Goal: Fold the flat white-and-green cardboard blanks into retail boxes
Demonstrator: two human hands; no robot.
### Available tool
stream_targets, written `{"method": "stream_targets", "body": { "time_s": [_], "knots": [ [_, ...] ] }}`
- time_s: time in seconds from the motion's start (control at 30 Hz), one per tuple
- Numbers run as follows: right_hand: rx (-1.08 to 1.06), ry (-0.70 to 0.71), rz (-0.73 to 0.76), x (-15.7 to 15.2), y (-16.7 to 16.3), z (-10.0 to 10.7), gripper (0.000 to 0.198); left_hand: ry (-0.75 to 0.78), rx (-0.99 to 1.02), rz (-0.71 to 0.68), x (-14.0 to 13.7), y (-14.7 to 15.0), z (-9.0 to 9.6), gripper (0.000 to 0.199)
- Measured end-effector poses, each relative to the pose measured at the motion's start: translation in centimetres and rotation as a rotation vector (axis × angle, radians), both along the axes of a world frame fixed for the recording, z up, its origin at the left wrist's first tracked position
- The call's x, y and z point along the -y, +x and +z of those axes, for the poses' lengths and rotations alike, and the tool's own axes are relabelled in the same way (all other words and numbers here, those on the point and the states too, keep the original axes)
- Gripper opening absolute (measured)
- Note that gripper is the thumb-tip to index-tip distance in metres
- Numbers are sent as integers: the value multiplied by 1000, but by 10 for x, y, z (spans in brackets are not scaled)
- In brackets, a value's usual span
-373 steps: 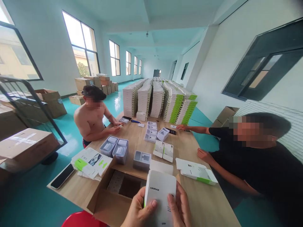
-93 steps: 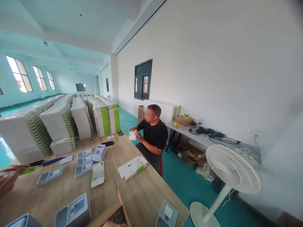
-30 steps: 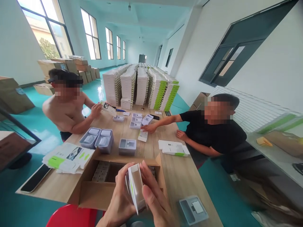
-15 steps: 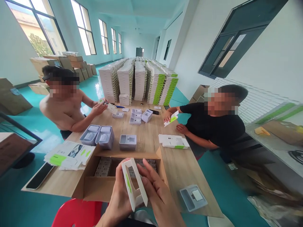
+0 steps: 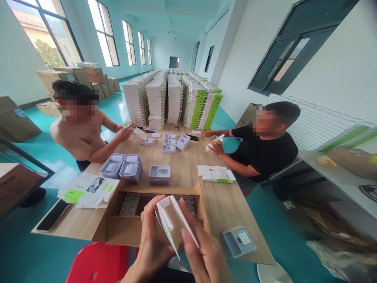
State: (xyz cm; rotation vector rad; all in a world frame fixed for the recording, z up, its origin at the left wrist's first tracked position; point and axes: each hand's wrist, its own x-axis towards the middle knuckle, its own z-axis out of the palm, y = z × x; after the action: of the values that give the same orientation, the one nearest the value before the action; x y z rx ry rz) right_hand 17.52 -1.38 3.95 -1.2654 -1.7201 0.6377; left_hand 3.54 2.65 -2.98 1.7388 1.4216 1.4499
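Note:
A small white carton [image 5: 173, 218], folded into an open sleeve with its inside showing, is held up between both hands. My left hand [image 5: 153, 228] grips its left side, fingers curled over the upper edge. My right hand [image 5: 200, 239] presses the right side, its thumb at the near opening. Just beyond and below stands an open cardboard box [image 5: 132, 230] with rows of small white packs inside. To the right of my hands, a grey plastic tray [image 5: 240, 241] with a white piece in it lies on the table.
Flat printed cartons [image 5: 85, 192] and a phone [image 5: 53, 215] lie on the left. Stacked plastic trays [image 5: 131, 169] stand behind the box. One co-worker [image 5: 85, 133] sits left, another [image 5: 265, 137] right, both handling cartons. Tall carton stacks [image 5: 156, 98] rise at the far end.
The carton has turned and tilted in my hands, so its opening now faces me more. The co-worker on the right has leaned back and reaches one hand onto the table.

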Motion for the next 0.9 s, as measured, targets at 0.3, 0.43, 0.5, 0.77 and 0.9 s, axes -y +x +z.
{"method": "stream_targets", "body": {
  "time_s": [0.3,0.43,0.5,0.77,0.9],
  "knots": [
    [260,353,-21,-13,12,-14,71,-25,-102,27,4,8,13,81],
    [294,333,-39,-14,13,-13,76,-62,-115,14,3,8,13,83],
    [318,331,-49,-14,13,-15,75,-108,-82,14,4,8,13,81],
    [583,379,-105,-16,12,-11,76,-263,133,-39,7,9,-1,88],
    [560,343,12,-16,13,-2,76,-256,168,-80,7,8,-6,90]
  ]
}}
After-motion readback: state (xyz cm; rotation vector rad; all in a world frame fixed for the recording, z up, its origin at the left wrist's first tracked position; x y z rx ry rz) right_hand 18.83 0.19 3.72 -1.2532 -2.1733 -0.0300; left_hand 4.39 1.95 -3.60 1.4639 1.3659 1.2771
